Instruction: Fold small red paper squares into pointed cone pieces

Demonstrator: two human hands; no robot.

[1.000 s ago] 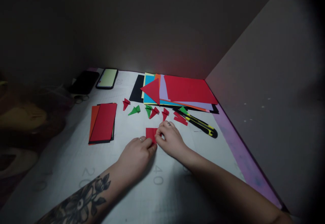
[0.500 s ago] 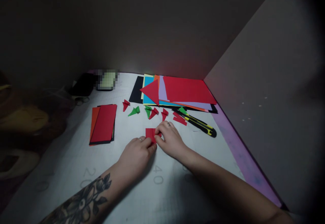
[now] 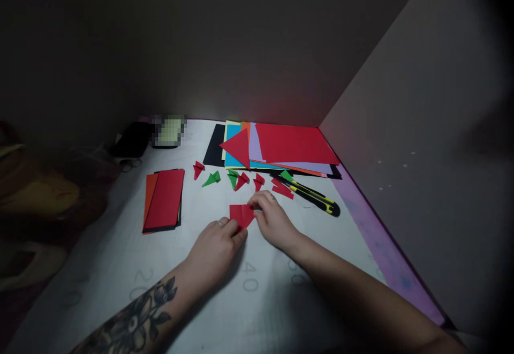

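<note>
- Our L hand (image 3: 217, 242): fingers grip red paper (image 3: 240, 213), near edge, on mat (image 3: 249, 316).
- R hand (image 3: 273, 220): thumb/index pinch R edge.
- Gap L to card stack (image 3: 165, 198); 5 folded pcs (image 3: 232, 178) past far edge.

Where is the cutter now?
In the head view, the cutter lies right of centre, beyond the right hand and alongside the red scraps.
</note>
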